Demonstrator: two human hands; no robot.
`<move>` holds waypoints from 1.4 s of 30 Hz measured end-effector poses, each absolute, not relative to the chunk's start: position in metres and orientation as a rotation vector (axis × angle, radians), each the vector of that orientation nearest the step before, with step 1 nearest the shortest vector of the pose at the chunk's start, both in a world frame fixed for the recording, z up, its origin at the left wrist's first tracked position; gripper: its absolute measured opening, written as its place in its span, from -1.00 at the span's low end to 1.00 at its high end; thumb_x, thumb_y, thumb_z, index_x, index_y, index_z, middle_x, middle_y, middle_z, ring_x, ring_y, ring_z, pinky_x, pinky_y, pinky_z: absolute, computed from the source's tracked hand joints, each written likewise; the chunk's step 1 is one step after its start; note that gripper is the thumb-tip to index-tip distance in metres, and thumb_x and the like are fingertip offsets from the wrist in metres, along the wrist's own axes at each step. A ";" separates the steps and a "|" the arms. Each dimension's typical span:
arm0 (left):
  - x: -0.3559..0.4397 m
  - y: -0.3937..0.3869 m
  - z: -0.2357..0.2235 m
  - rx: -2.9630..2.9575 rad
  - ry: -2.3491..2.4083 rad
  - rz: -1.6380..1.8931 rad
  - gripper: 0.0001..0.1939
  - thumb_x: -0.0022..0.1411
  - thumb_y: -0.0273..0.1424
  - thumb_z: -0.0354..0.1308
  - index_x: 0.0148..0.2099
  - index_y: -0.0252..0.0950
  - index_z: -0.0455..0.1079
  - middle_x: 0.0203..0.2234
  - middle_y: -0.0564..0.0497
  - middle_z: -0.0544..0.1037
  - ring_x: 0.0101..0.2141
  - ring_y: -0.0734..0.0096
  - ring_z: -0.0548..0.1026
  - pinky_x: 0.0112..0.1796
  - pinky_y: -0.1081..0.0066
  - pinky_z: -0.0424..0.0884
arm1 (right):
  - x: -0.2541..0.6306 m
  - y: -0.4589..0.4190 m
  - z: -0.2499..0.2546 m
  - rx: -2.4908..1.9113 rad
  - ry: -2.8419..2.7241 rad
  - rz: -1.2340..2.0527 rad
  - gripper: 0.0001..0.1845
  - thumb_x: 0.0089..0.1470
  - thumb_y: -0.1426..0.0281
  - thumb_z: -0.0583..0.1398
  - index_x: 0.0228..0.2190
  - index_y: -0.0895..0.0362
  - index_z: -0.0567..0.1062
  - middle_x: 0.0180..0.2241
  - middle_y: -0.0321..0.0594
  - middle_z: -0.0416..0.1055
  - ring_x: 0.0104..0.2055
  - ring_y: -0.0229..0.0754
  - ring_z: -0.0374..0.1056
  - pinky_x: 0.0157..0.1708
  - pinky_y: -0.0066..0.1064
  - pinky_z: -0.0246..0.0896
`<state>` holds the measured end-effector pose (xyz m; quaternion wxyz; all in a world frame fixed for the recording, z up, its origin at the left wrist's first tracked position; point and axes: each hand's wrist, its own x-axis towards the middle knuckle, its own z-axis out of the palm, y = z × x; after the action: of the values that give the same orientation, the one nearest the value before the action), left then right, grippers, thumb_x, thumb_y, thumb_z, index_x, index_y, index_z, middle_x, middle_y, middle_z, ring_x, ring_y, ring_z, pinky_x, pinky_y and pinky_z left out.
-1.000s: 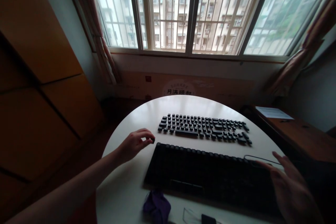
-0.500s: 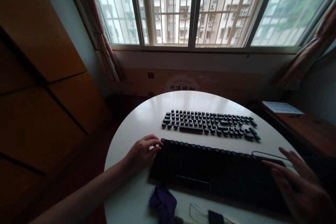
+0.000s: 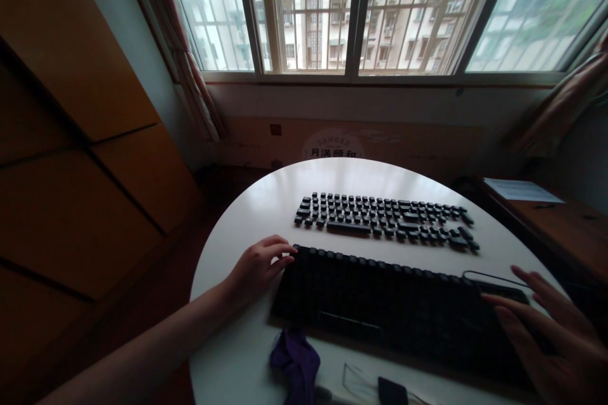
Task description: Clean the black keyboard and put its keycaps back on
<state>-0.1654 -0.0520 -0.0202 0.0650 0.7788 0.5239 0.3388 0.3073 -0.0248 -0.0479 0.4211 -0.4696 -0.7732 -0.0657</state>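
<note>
A black keyboard (image 3: 380, 304) lies slightly slanted on the white table, with raised keycaps along its far edge; the rest of its surface is too dark to make out. At its far left corner, my left hand (image 3: 261, 262) has bent fingers and thumb closed on the corner by the end keycap. My right hand (image 3: 555, 323) is at the right end, fingers stretched and apart, holding nothing visible. Beyond the keyboard, many loose black keycaps (image 3: 380, 216) stand in keyboard-like rows. A dark flat object (image 3: 503, 292) and a thin wire loop (image 3: 479, 274) sit by the right hand.
Near the front of the round white table (image 3: 228, 342) lie a crumpled purple cloth (image 3: 295, 364), a bent wire tool (image 3: 354, 380) and a small dark piece (image 3: 392, 390). A brown desk (image 3: 584, 234) with a paper (image 3: 522, 190) stands to the right. Wooden cabinets (image 3: 71, 228) fill the left side.
The view has tilted down and shifted a little, so the table things appear slightly higher and farther right. Both hands keep nearly the same places at the keyboard.
</note>
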 end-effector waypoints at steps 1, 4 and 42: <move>-0.165 -0.052 -0.020 2.364 1.580 1.022 -0.85 0.34 -0.41 0.12 -0.14 -0.25 0.53 -0.25 -0.02 0.55 -0.27 0.40 0.53 -0.21 0.42 0.47 | 0.307 -0.024 -0.048 -1.169 -1.938 -0.161 -0.72 0.20 0.14 0.10 -0.21 -0.05 0.55 0.29 -0.30 0.16 0.28 0.23 0.14 0.21 0.15 0.08; -0.166 -0.052 -0.021 2.410 1.582 1.023 -0.85 0.34 -0.40 0.13 -0.14 -0.25 0.53 -0.25 -0.03 0.56 -0.25 0.38 0.53 -0.20 0.39 0.48 | 0.307 -0.024 -0.047 -1.157 -1.942 -0.158 -0.74 0.21 0.16 0.10 -0.20 -0.05 0.54 0.29 -0.31 0.15 0.28 0.21 0.14 0.22 0.14 0.06; -0.172 -0.066 -0.016 2.413 1.493 0.988 -0.69 0.22 -0.56 0.01 -0.10 -0.21 0.50 -0.23 -0.01 0.53 -0.31 0.43 0.51 -0.27 0.43 0.45 | 0.247 -0.002 0.004 -0.879 -2.259 -0.343 -0.76 0.17 0.32 0.18 -0.14 -0.01 0.58 0.11 -0.17 0.40 0.23 0.10 0.23 0.16 0.05 0.20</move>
<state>-0.1720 -0.0663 -0.0163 0.0685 0.8012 0.4958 0.3279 0.2467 -0.0024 0.0036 0.3400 -0.3378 -0.8678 -0.1316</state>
